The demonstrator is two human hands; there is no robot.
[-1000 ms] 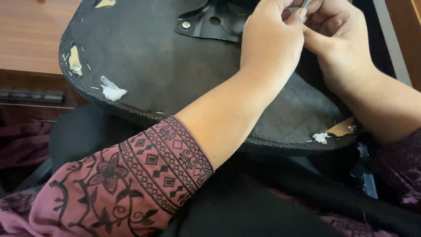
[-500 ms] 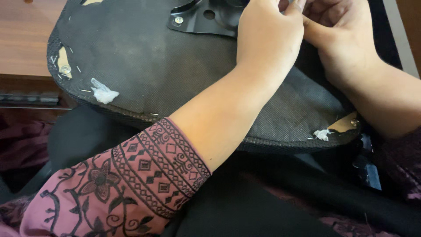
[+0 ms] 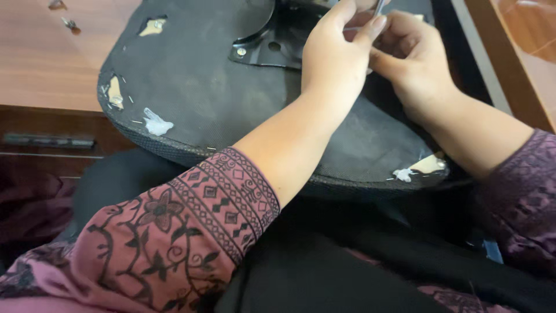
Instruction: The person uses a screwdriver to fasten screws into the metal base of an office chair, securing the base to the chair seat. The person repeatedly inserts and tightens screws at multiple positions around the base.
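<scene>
A black round seat pad (image 3: 191,98) lies upside down across my lap and against the desk edge, its fabric torn in spots with pale foam showing. A black metal bracket (image 3: 263,49) is bolted near its top. My left hand (image 3: 336,61) reaches over the pad, its fingers pinched on a thin metal tool (image 3: 379,7) just above the bracket. My right hand (image 3: 414,58) is curled tightly against the left, gripping the same tool. The tool's tip is hidden behind the fingers.
A wooden desk (image 3: 52,58) with a drawer handle (image 3: 49,141) stands at the left. A second wooden surface (image 3: 521,52) is at the upper right. Dark cloth (image 3: 347,261) covers my lap below the pad.
Both hands stay together at the bracket on the tool. The view has tilted, so the pad and hands sit slightly lower and further right in frame.
</scene>
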